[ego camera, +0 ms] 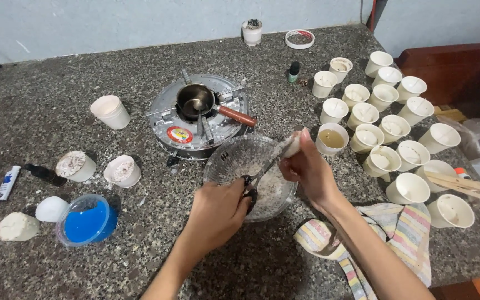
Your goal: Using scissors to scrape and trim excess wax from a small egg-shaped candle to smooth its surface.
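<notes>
At frame centre your right hand (pixel 306 166) pinches a brittle white wax lump (pixel 293 145) over the glass bowl (pixel 223 161) while your left hand (pixel 218 214) grips scissors (pixel 254 186): hold gently, it looks crumbly.

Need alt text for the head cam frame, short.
Over a glass bowl of white flakes, the left hand works black-handled scissors on a white lump pinched in the right hand. Nearby on the speckled counter: a small stove, many white cups.

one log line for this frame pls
left hand: grips black-handled scissors over glass bowl | right hand: holds white chunk at blades | stove with small pot behind
</notes>
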